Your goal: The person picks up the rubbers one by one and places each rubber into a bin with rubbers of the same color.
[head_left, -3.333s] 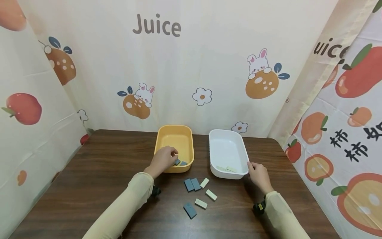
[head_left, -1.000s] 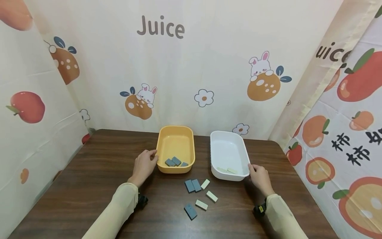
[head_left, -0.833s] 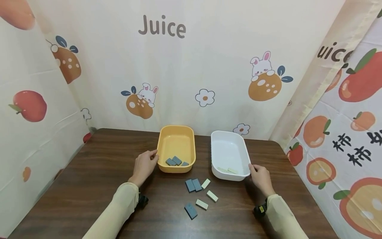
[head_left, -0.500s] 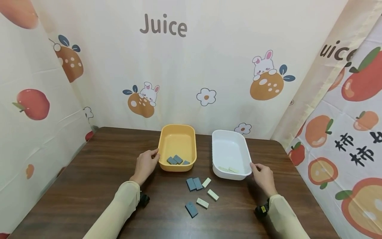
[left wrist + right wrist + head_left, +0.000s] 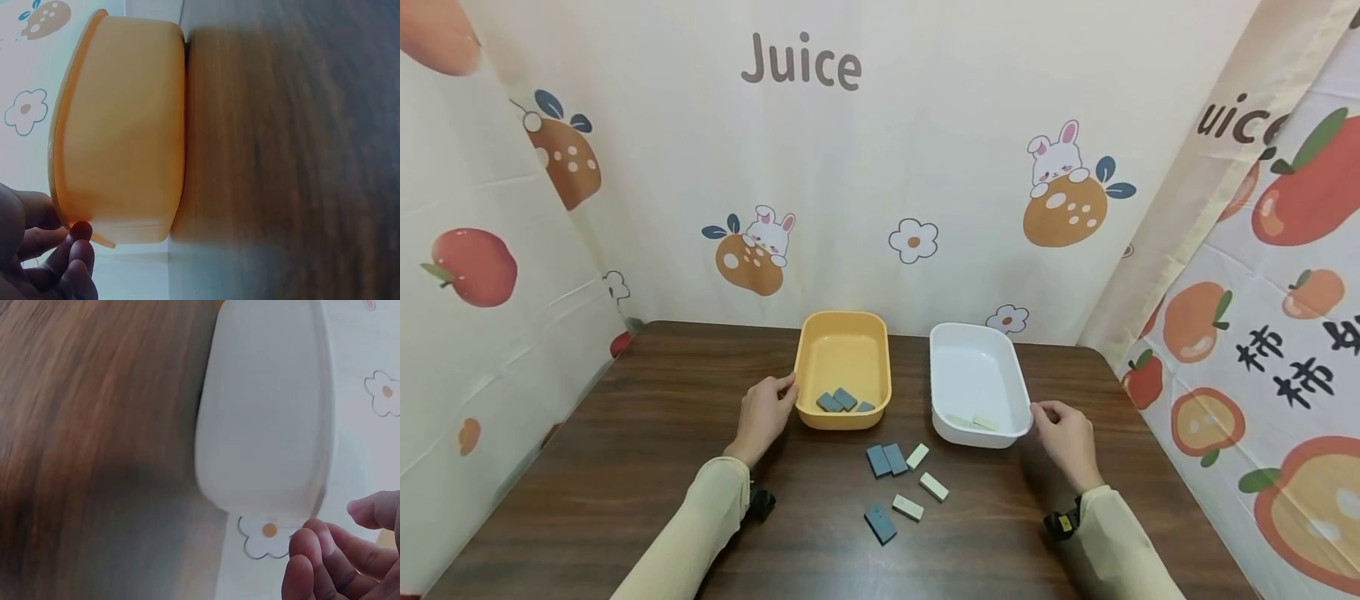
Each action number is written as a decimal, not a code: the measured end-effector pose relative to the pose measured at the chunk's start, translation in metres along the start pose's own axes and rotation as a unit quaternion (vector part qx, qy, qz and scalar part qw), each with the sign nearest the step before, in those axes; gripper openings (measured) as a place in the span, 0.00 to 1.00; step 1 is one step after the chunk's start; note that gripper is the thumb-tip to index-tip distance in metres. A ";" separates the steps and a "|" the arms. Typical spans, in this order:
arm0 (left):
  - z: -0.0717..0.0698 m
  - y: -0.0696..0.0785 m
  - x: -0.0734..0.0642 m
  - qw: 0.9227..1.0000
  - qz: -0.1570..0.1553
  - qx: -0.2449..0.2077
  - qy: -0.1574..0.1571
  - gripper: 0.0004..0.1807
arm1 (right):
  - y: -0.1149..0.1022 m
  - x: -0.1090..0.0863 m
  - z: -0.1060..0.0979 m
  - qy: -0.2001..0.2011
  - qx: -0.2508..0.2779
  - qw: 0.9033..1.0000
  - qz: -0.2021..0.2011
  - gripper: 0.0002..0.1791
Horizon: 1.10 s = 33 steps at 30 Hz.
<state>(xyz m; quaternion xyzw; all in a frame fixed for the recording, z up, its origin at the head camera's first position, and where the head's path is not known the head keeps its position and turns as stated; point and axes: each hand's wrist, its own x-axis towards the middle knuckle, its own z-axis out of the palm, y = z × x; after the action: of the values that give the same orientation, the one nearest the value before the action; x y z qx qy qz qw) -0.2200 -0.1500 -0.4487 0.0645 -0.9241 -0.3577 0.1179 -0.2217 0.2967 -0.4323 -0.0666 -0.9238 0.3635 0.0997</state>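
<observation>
My left hand pinches the left rim of a yellow plastic tray. Seen from the left wrist, thumb and fingers meet at that tray's corner. Several dark grey-blue flat blocks lie at the tray's near end. Beside the near right corner of a white tray is my right hand. In the right wrist view its thumb stands apart from the fingers, with nothing between them. Pale green blocks lie inside the white tray.
On the dark wooden table, in front of the trays, lie dark blocks and pale green blocks. Two dark ones lie side by side. A printed curtain hangs behind the table and along both sides.
My left hand has left the inside of the yellow tray, where more dark blocks now show, and taken its left rim. My right hand has let go of the white tray, shifting slightly right.
</observation>
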 end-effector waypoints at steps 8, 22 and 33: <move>-0.001 0.001 0.000 1.000 -0.011 0.000 -0.005 0.19 | -0.018 -0.010 0.000 -0.051 0.005 0.998 -0.038 0.16; -0.004 0.004 -0.001 1.000 -0.009 0.000 -0.007 0.19 | -0.046 -0.028 0.004 -0.112 -0.027 0.987 -0.112 0.09; -0.004 0.003 0.001 1.000 -0.015 0.007 -0.015 0.19 | -0.057 -0.044 0.019 -0.159 -0.017 0.972 -0.172 0.04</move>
<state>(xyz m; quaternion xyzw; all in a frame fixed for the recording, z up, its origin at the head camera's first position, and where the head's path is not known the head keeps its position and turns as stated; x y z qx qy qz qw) -0.2196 -0.1505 -0.4433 0.0741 -0.9273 -0.3535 0.0983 -0.1863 0.2346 -0.4126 0.1502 -0.9316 0.3307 0.0116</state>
